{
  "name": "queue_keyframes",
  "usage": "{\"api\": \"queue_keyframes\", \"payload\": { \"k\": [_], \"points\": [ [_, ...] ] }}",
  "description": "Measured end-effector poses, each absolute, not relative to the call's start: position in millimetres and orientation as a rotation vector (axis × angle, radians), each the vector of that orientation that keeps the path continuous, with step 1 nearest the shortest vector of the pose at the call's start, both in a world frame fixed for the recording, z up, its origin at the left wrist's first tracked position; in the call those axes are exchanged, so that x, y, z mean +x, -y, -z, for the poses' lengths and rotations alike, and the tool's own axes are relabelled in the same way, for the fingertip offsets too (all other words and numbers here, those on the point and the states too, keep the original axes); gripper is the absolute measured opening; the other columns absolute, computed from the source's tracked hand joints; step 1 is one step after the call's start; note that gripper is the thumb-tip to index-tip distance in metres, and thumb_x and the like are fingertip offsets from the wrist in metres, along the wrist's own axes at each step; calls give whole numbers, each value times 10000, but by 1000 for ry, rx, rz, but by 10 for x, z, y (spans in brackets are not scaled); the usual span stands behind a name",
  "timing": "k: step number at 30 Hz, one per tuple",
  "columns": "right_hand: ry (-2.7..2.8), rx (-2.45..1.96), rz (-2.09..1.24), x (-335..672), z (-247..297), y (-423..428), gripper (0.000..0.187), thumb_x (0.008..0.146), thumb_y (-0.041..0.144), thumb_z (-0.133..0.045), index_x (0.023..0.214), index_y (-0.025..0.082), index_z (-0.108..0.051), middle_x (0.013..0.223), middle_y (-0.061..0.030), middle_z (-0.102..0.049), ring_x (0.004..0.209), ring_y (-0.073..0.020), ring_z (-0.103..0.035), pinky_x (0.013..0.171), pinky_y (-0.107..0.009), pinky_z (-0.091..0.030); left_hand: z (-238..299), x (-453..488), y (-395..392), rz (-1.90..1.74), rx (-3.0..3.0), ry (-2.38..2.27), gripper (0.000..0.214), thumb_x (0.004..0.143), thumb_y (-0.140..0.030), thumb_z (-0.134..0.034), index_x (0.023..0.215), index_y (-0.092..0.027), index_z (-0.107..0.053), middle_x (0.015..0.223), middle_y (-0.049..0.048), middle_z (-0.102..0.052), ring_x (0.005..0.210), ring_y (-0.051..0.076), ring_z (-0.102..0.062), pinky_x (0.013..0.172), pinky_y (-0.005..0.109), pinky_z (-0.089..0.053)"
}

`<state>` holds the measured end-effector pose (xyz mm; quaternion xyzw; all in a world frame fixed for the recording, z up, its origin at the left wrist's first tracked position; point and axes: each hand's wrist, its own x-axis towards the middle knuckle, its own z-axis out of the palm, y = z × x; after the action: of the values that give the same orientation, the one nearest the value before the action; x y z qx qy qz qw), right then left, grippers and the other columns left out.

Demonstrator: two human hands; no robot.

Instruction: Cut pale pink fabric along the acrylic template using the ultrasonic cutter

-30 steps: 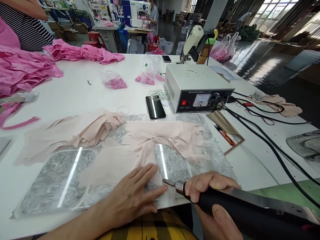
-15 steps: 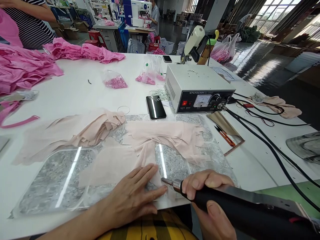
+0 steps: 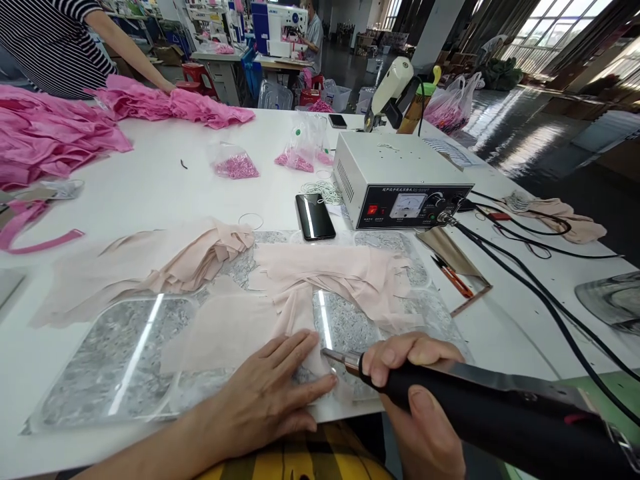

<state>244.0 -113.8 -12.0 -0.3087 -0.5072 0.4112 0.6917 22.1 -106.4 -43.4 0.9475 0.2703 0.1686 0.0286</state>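
My left hand (image 3: 273, 387) lies flat with its fingers spread, pressing on a pale pink strip of thin fabric (image 3: 295, 313) near the table's front edge. In my right hand (image 3: 417, 380) is a black-handled ultrasonic hand tool (image 3: 480, 403), its fingers wrapped round the front of the handle. The tool's narrow metal tip points left and sits at the strip's right edge, just beyond my left fingers; whether it touches the cloth I cannot tell. More pale pink pieces (image 3: 345, 267) lie overlapped behind, and a bunched stack (image 3: 200, 260) rests to the left.
A grey marbled mat under clear plastic (image 3: 120, 360) lies beneath the fabric. Behind it are a phone (image 3: 315, 217) and a control box (image 3: 410, 170) with black cables running right. Orange thread snips (image 3: 453, 277) lie at right. Pink cloth (image 3: 50, 133) is heaped far left, near a co-worker's arm (image 3: 133, 50).
The tool's tip has shifted slightly away from me along the strip's edge. My left hand stays on the cloth. The co-worker's arm now reaches to the pink heap.
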Motion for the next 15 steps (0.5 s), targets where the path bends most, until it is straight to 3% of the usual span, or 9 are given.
{"api": "queue_keyframes", "payload": {
  "k": [6, 15],
  "points": [
    [1158, -645, -933, 2443, 170, 1074, 112, 947, 226, -549, 1057, 236, -534, 872, -3, -560, 700, -145, -590, 685, -370, -591, 445, 206, 1074, -516, 2907, -825, 528, 968, -538, -599, 1424, -278, -541, 1487, 226, -444, 1336, 385, -518, 1015, 515, -512],
    [1091, -736, -923, 2464, 90, 1064, 111, 896, 305, -640, 881, 230, -560, 735, 19, -582, 573, -141, -584, 589, -350, -584, 440, 238, 1123, -572, 2852, -882, 574, 932, -635, -592, 1391, -295, -540, 1443, 200, -512, 1351, 346, -511, 1043, 479, -499]
  ]
}}
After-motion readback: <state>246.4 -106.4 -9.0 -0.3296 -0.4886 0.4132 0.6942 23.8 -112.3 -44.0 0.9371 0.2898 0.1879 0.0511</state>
